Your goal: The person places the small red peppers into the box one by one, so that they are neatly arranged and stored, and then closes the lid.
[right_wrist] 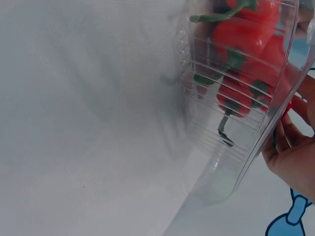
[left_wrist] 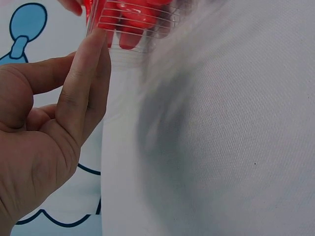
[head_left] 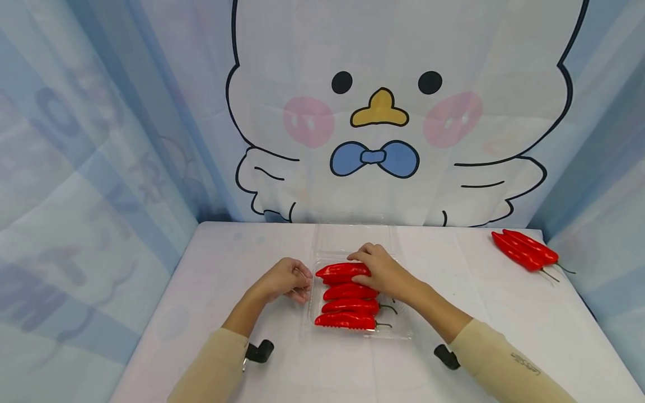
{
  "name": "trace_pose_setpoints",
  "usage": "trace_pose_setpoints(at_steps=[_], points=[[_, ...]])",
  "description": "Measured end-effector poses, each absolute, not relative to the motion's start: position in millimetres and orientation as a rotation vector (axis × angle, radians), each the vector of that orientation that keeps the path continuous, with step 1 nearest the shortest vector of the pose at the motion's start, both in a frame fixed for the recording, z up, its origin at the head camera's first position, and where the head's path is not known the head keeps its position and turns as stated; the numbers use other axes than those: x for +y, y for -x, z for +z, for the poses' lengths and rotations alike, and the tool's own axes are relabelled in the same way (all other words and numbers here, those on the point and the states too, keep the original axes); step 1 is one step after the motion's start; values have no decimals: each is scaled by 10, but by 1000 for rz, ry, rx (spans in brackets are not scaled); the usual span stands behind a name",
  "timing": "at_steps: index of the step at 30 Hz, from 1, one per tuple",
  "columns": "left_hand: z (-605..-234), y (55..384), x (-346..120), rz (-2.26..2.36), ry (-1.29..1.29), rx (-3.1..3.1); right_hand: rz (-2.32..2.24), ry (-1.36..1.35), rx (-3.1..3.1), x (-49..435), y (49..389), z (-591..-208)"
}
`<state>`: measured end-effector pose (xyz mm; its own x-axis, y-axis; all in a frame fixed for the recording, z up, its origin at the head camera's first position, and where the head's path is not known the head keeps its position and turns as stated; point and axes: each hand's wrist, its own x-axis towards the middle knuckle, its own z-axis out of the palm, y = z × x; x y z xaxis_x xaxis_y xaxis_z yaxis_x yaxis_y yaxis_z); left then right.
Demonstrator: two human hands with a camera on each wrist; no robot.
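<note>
In the head view, a clear plastic clamshell box (head_left: 312,305) sits mid-table, with several red peppers (head_left: 350,305) lying side by side in it, green stems to the right. My right hand (head_left: 385,272) reaches in from the right and grips the farthest red pepper (head_left: 336,271), thumb on its near side and fingers over the far side. My left hand (head_left: 288,280) is at the box's left wall. The left wrist view shows its fingers (left_wrist: 81,83) fairly straight, tips right at the ribbed wall. Through the box wall (right_wrist: 226,169), the right wrist view shows stems and pepper ends.
The clear lid (head_left: 355,239) lies folded back behind the box. Two more red peppers (head_left: 524,249) lie at the table's far right corner. A curtain with a cartoon bird (head_left: 375,196) hangs behind the white table (head_left: 242,246).
</note>
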<state>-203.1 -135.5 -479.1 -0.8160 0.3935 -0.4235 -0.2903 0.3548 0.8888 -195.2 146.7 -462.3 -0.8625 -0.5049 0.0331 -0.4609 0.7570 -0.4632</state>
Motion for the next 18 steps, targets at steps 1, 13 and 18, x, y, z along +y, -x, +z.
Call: trace_pose_setpoints(at_steps=[1, 13, 18], points=[[-4789, 2030, -1355, 1505, -90, 2031, -724, 778, 2855, 1485, 1951, -4613], [-4808, 2042, -1351, 1490, -86, 2044, -853, 742, 2944, 1815, 1898, -4524], [-4804, 2036, -1352, 1492, -82, 2043, -880, 676, 3006, 1997, 1886, -4500]])
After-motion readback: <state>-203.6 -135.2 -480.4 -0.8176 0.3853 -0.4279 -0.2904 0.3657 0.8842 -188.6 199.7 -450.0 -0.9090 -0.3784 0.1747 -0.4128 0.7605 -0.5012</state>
